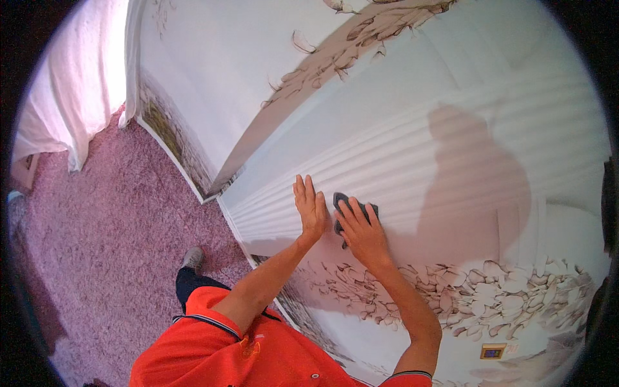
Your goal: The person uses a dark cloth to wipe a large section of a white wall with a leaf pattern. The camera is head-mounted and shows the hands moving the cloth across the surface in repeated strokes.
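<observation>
My left hand [309, 208] lies flat against a wall covering [271, 198] printed with pale pleats, its fingers stretched out and nothing in its grip. Just to its right, my right hand [362, 237] presses a dark hand pad [342, 197] onto the same surface. The fingers cover most of the pad, so its exact kind is unclear. Brown and white petals [493, 290] are printed on the wall below the hands. A shadow [474, 184] falls across the wall to the right.
A purple-pink carpet [121, 217] meets the wall along a white baseboard [237, 232]. My shoe [193, 258] stands on the carpet. White curtains [82, 82] hang at the upper left, close to a wall corner. A gold-framed wall plate [493, 351] sits at the lower right.
</observation>
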Demonstrator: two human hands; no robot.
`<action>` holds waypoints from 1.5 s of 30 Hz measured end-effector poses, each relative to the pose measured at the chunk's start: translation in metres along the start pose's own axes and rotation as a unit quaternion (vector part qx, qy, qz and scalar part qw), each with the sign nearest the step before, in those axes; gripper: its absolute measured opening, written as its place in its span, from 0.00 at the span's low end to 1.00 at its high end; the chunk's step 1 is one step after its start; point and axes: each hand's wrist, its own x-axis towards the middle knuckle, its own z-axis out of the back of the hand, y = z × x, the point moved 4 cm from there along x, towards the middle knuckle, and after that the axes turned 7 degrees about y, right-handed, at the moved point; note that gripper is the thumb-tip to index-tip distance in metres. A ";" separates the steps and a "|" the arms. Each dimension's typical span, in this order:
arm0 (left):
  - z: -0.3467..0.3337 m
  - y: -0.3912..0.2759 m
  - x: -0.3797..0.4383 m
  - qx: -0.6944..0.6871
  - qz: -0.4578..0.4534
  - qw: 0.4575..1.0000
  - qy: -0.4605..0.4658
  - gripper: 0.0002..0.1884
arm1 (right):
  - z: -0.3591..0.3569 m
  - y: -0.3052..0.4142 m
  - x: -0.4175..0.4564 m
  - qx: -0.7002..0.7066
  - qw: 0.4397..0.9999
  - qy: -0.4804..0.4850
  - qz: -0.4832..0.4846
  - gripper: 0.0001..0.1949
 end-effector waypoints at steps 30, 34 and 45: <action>0.036 -0.012 0.054 -0.038 -0.061 0.997 -0.004 0.26 | 0.011 -0.004 0.095 -0.008 0.999 -0.031 0.009 0.32; 0.046 -0.010 0.082 -0.014 -0.103 0.995 0.004 0.27 | 0.018 -0.008 0.118 0.003 1.000 -0.028 -0.005 0.32; 0.040 -0.020 0.078 0.063 -0.140 0.987 0.048 0.27 | 0.013 -0.008 0.040 0.008 0.999 -0.016 -0.028 0.33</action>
